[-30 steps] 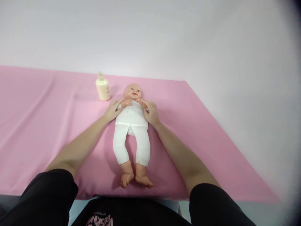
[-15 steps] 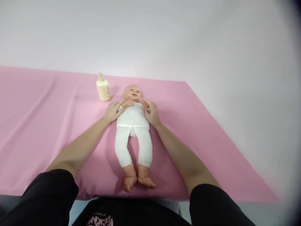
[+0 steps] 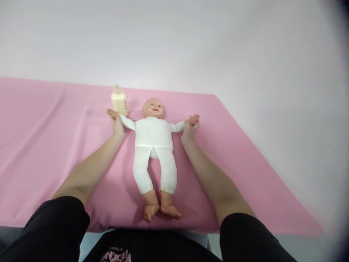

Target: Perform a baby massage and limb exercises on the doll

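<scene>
A baby doll [image 3: 154, 134] in a white top and trousers lies on its back, head away from me and bare feet towards me. Its two arms are stretched out sideways. My left hand [image 3: 117, 125] grips the doll's arm on the left at the wrist, the fingers partly hidden beneath it. On the other side, my right hand [image 3: 190, 131] is closed around the doll's other wrist, with the doll's small hand sticking out above. Just behind my left hand stands a cream pump bottle [image 3: 119, 101], its lower edge partly covered by the doll's arm.
A pink cloth [image 3: 54, 145] with some creases covers the table. Its far edge meets a white wall [image 3: 174, 43], and its right edge runs diagonally. The near edge of the table lies close to my body.
Both my hands have moved outward, taking the doll's arms from its chest to spread out at its sides. The doll's body and the bottle have stayed in place.
</scene>
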A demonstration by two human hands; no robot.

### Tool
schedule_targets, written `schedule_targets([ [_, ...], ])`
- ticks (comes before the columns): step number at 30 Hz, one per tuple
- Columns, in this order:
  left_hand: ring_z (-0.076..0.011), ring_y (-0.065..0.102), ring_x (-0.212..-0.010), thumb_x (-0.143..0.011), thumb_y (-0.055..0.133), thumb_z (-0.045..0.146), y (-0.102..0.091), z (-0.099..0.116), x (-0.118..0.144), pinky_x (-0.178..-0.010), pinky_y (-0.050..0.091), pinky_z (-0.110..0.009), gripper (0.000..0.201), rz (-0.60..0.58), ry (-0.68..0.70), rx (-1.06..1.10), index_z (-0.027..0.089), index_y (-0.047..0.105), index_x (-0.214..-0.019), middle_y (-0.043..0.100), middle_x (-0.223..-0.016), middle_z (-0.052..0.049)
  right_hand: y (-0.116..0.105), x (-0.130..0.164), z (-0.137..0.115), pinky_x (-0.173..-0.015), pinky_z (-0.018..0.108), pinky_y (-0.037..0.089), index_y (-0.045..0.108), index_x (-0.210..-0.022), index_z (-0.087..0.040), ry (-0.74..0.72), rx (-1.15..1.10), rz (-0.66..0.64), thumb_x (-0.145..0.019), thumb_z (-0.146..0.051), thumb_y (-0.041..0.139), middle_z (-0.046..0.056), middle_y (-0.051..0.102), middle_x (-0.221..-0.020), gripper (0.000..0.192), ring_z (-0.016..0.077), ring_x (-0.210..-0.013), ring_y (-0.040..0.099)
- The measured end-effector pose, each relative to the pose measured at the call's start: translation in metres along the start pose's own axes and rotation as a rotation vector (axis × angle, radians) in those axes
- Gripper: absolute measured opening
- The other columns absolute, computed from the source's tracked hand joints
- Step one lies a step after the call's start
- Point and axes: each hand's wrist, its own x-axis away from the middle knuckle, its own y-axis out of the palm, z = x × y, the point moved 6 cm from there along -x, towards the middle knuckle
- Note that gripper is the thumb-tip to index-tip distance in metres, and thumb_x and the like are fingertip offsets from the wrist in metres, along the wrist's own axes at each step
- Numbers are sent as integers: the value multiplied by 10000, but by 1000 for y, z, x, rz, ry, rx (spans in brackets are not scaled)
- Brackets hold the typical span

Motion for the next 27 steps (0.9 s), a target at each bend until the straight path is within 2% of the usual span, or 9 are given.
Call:
schedule_targets([
  [2, -220, 548, -1379, -1029, 416, 331, -2, 0, -1, -1157, 464, -409, 306, 17, -8, 22, 199, 385, -1302, 502, -1499, -173, -1, -1, 6, -1171, 619, 412, 258, -1415, -227, 81, -36, 2, -816, -250, 527, 192, 439, -1487, 657, 251, -1387, 514],
  [4, -214, 563, -1364, -1006, 462, 319, -1, 2, 0, -1174, 453, -416, 297, 0, 19, 27, 212, 411, -1279, 532, -1480, -154, 1, 0, 1, -1204, 626, 362, 247, -1394, -222, 87, -69, -22, -791, -228, 532, 196, 410, -1516, 667, 245, -1426, 476],
  [7, -213, 577, -1351, -975, 550, 362, 6, 9, 3, -1193, 438, -432, 376, -89, 141, -21, 265, 438, -1321, 568, -1462, -110, 7, 3, -25, -1222, 624, 338, 252, -1403, -206, -45, -65, -81, -791, -209, 549, 201, 407, -1530, 681, 247, -1439, 472],
  [10, -246, 512, -1425, -950, 601, 499, 17, 22, 13, -1211, 410, -446, 562, -228, 344, -135, 302, 417, -1444, 511, -1536, -110, 16, 12, -58, -1219, 604, 358, 272, -1436, -220, -233, -52, -187, -844, -223, 553, 191, 393, -1552, 655, 252, -1427, 498],
  [14, -285, 383, -1521, -924, 618, 570, 28, 34, 33, -1273, 294, -460, 694, -382, 554, -261, 251, 419, -1507, 451, -1590, -142, 26, 30, -89, -1236, 579, 353, 323, -1458, -225, -349, -26, -342, -912, -293, 565, 170, 443, -1532, 601, 267, -1448, 476],
  [17, -311, 443, -1476, -912, 639, 503, 35, 38, 47, -1259, 306, -483, 688, -489, 681, -363, 197, 439, -1495, 499, -1541, -177, 30, 41, -97, -1212, 547, 405, 404, -1442, -222, -378, 89, -438, -927, -314, 583, 154, 541, -1456, 553, 272, -1400, 519],
  [20, -311, 548, -1362, -896, 628, 392, 41, 40, 55, -1197, 386, -493, 597, -555, 772, -480, 184, 490, -1438, 587, -1438, -168, 34, 51, -105, -1166, 518, 462, 491, -1403, -247, -489, 195, -507, -912, -236, 569, 117, 620, -1379, 496, 264, -1322, 579],
  [23, -311, 595, -1267, -851, 611, 318, 46, 42, 61, -1138, 434, -499, 572, -589, 812, -581, 182, 515, -1398, 635, -1357, -151, 40, 59, -116, -1128, 497, 487, 549, -1371, -279, -628, 248, -591, -867, -130, 519, 75, 667, -1345, 526, 250, -1270, 615],
  [27, -319, 614, -1203, -788, 570, 249, 54, 44, 69, -1105, 435, -519, 567, -686, 833, -700, 192, 565, -1352, 674, -1297, -129, 47, 65, -123, -1099, 497, 490, 613, -1323, -280, -678, 304, -691, -836, -84, 470, 49, 695, -1332, 543, 246, -1254, 629],
])
